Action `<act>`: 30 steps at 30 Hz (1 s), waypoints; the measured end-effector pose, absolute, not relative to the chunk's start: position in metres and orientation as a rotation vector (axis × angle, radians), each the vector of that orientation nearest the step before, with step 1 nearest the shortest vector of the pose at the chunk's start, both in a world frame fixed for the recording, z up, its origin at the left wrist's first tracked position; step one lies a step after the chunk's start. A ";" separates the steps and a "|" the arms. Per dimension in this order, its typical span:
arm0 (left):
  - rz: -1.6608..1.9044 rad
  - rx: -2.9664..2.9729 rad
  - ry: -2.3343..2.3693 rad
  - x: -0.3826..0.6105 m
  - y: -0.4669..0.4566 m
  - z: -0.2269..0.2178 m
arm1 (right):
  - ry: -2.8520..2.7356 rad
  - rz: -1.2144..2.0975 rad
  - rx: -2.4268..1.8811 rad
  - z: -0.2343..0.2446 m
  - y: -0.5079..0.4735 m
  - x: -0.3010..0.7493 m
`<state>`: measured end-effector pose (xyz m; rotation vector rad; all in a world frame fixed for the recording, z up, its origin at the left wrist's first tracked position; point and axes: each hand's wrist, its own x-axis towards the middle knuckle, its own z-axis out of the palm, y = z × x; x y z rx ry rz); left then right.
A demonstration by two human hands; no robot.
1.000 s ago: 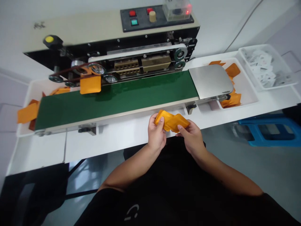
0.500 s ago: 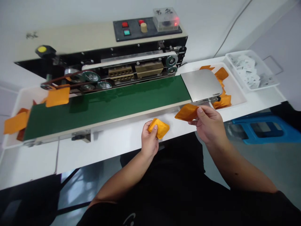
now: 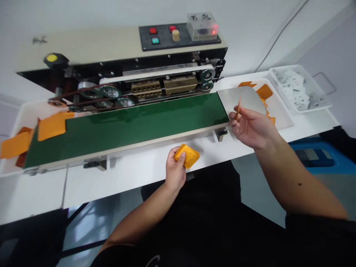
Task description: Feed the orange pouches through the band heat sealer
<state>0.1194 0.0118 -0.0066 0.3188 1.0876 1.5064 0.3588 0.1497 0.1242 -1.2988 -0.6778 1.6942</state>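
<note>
My left hand (image 3: 175, 170) is closed on a small yellow-orange pouch (image 3: 191, 157), held low in front of the machine's front edge, thumb on top. Near the right end of the green conveyor belt (image 3: 155, 120), my right hand (image 3: 254, 128) pinches an orange pouch (image 3: 238, 108) seen edge-on, upright over the metal plate (image 3: 244, 97). Another orange pouch (image 3: 52, 127) lies at the belt's left end beside the band sealer's rollers. The band sealer (image 3: 164, 79) runs along the back of the belt, with pulleys and brass blocks showing.
A white tray (image 3: 286, 122) with orange pouches stands at the right, beside a clear bin (image 3: 314, 107) of small white packets. At the left, another tray (image 3: 23, 111) catches orange pouches (image 3: 15, 145). A blue stool (image 3: 342, 157) stands below the table's right side.
My right hand has moved right and up to the metal plate, turning its pouch upright and edge-on. The pouch on the belt has travelled left. My left hand has hardly moved.
</note>
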 end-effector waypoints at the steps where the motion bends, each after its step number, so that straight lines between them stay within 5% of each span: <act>1: 1.509 0.316 1.091 0.119 0.012 -0.007 | -0.704 1.695 -1.273 0.126 0.156 0.359; 15: 1.472 0.342 1.112 0.113 0.013 -0.007 | -0.952 1.368 -1.551 0.128 0.247 0.356; 30: 1.468 0.320 1.093 0.113 0.015 -0.006 | -0.884 1.420 -1.596 0.131 0.264 0.332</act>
